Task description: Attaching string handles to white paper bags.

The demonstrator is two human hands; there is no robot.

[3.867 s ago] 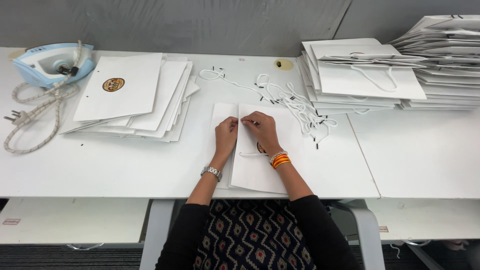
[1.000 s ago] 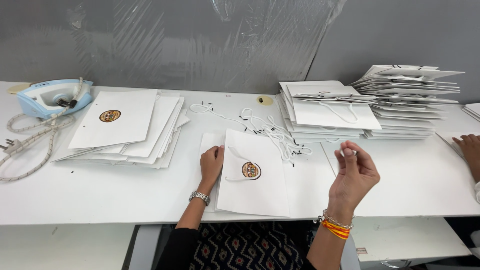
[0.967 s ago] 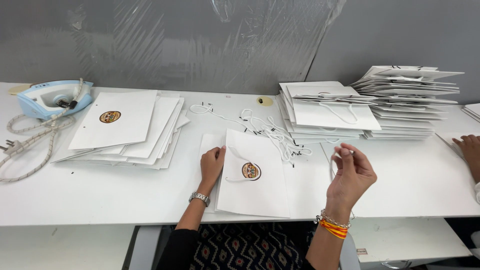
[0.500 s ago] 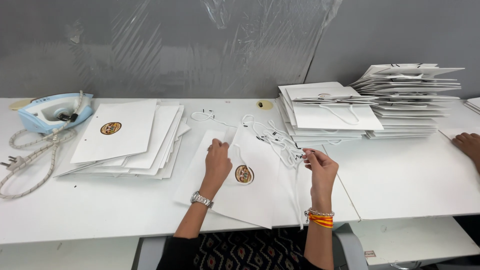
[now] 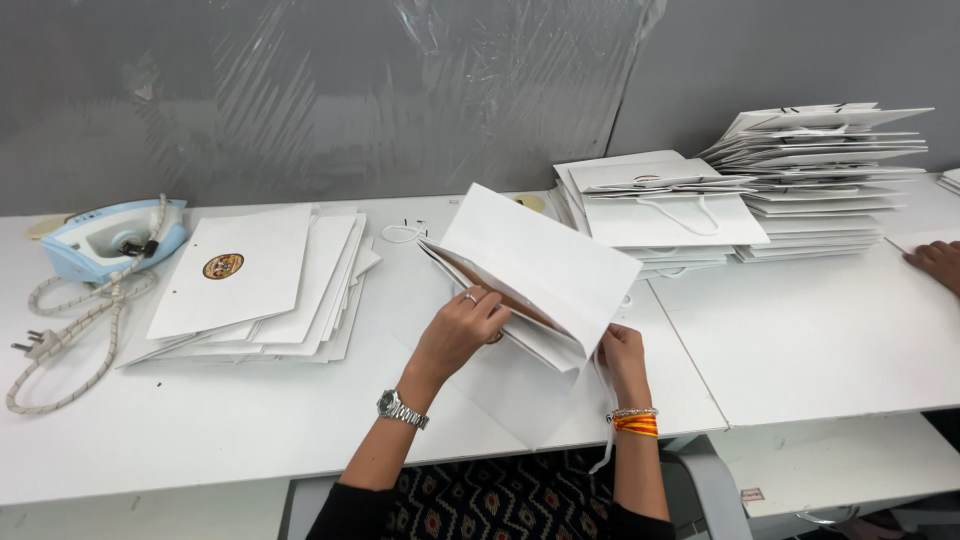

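Left hand (image 5: 462, 325) grips the open edge of a white bag (image 5: 535, 270), tilted up off the table (image 5: 250, 430). Right hand (image 5: 622, 355) pinches its lower corner; bag stacks (image 5: 690, 205) lie beyond.

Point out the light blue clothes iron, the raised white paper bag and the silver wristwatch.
light blue clothes iron (image 5: 112, 236), head view, on its body.
raised white paper bag (image 5: 545, 262), head view, on its upper face.
silver wristwatch (image 5: 401, 408), head view, on its band.

Upper left of frame: pale blue iron (image 5: 112, 238) on the white table (image 5: 820, 340), its coiled cord (image 5: 70, 330) trailing to lower left. Left of centre: fanned pile of flat white bags (image 5: 260, 285), top one bearing a round emblem. Upper right: two taller bag stacks (image 5: 740, 190); another person's hand (image 5: 937, 264) at right edge.
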